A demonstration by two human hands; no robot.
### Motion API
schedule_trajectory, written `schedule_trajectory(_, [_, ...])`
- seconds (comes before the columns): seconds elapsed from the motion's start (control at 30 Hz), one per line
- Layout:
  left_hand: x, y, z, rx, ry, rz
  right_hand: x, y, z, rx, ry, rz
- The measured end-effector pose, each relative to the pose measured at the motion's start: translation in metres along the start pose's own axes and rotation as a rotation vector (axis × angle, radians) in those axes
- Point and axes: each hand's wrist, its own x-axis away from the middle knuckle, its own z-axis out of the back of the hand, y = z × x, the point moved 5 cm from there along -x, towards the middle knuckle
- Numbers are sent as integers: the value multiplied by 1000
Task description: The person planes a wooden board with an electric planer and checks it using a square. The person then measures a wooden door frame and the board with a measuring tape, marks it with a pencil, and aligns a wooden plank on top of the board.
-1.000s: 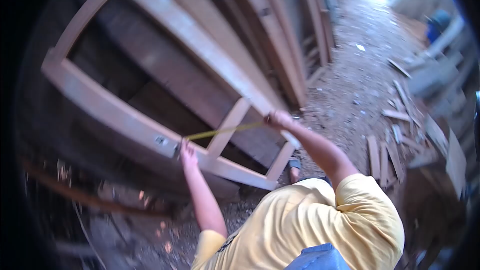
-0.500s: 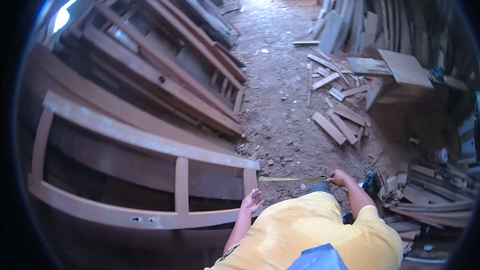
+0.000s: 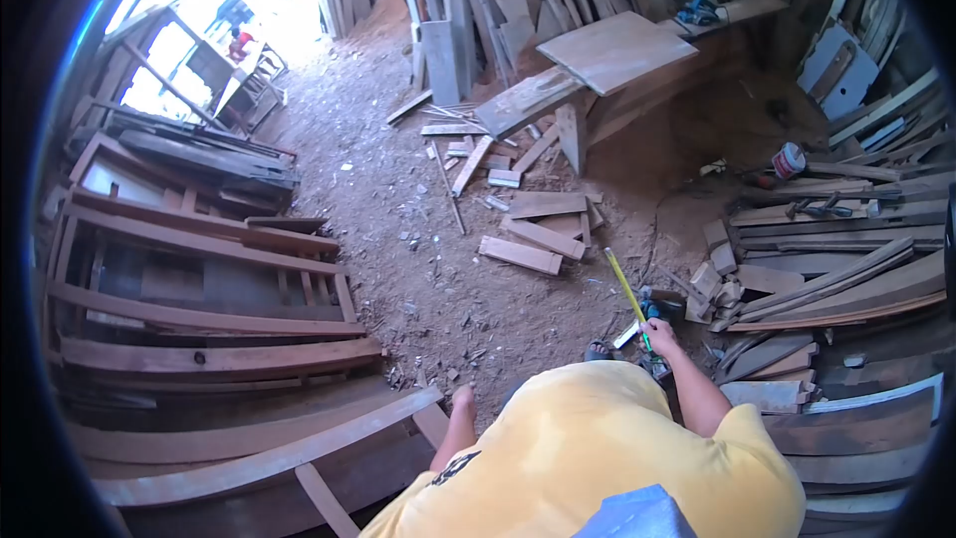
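Note:
My right hand [image 3: 657,336] is closed around a tape measure [image 3: 625,285]. Its yellow blade is drawn out and slants forward and left over the dirt floor, with the far end free in the air. Low on the left, my left hand [image 3: 463,399] is beside the end of a wooden door frame [image 3: 299,446]. That hand looks small and edge-on, so its fingers cannot be made out. A blue-green power tool [image 3: 657,299] lies on the ground just beyond my right hand, partly hidden by it.
More wooden frames [image 3: 209,309] are stacked along the left. Short offcuts [image 3: 538,229] lie scattered ahead, before a bench with a wide board [image 3: 617,50]. Timber piles [image 3: 836,279] and a white-and-red bucket [image 3: 789,160] are at the right. Planks lean at the back.
My view has turned right. The tape blade, stretched across to the door frame before, now points forward, away from it. My left hand, open earlier, shows edge-on beside the frame.

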Motion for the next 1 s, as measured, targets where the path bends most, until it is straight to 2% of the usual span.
schedule_trajectory(0.03, [0, 25, -20, -129, 11, -77, 0, -2, 6, -138, 14, 6])
schedule_trajectory(0.1, [13, 85, -68, -179, -78, -321, -9, -14, 16, -205, 21, -22])
schedule_trajectory(0.17, [56, 166, -117, -465, -61, -465, -23, -40, 21, -469, 47, 44])
schedule_trajectory(0.2, [77, 205, -145, -508, -145, -568, -35, -53, 20, -605, 10, 56])
schedule_trajectory(0.23, [97, 241, -170, -551, -230, -668, -48, -68, 19, -610, 15, 48])
schedule_trajectory(0.37, [182, 356, -284, -398, -890, -799, -90, -185, 29, -729, -56, 187])
schedule_trajectory(0.43, [228, 403, -328, -398, -1067, -771, -118, -230, 37, -762, -74, 242])
schedule_trajectory(0.5, [273, 446, -364, -237, -1333, -619, -145, -267, 52, -685, -4, 430])
schedule_trajectory(0.57, [287, 487, -393, -324, -1329, -668, -168, -290, 73, -646, 56, 443])
schedule_trajectory(0.63, [295, 532, -423, -399, -1332, -731, -185, -311, 106, -607, 114, 359])
schedule_trajectory(0.7, [291, 560, -446, -616, -1317, -707, -196, -326, 139, -583, 120, 359])
schedule_trajectory(0.8, [286, 595, -472, -780, -1305, -765, -218, -324, 166, -936, 111, 202])
schedule_trajectory(0.9, [278, 626, -499, -879, -1222, -848, -252, -317, 195, -1065, 180, 167])
schedule_trajectory(0.97, [250, 642, -537, -833, -1310, -1021, -276, -311, 219, -1117, 222, 138])
schedule_trajectory(1.0, [243, 656, -549, -870, -1293, -1213, -290, -305, 235, -1194, 286, 140])
